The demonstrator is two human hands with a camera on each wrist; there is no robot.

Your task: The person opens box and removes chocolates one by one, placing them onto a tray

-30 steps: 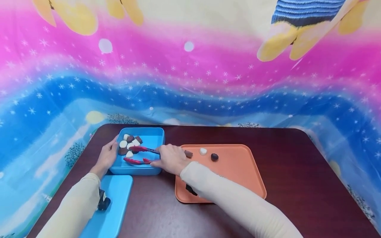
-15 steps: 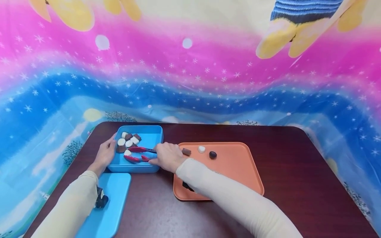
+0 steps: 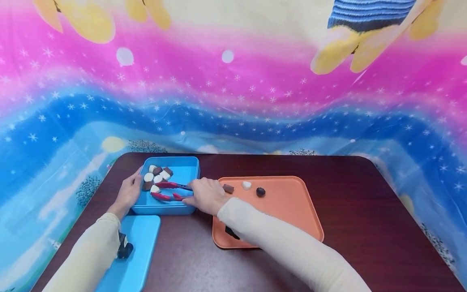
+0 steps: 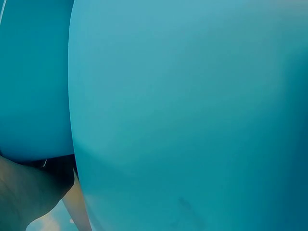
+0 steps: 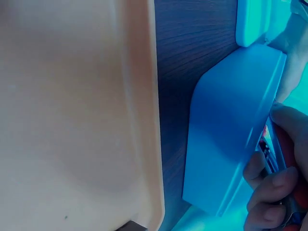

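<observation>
The right grip (image 3: 206, 195) is wrapped around the tongs (image 3: 168, 185), whose spread red ends point left inside the blue box (image 3: 164, 209), a white piece (image 3: 155, 189) at their opening. The left grip (image 3: 128, 194) touches the box's left side, its finger curl unclear. An orange tray (image 3: 284, 215) lies just right of the box on the surface (image 3: 350, 194).

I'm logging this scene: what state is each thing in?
Blue box: open, brown and white pieces inside
Blue lid: off, lying flat
Tongs: open, tips apart
Orange tray: flat, small pieces on it
Right hand: holding the tongs
Left hand: against the box's side
</observation>
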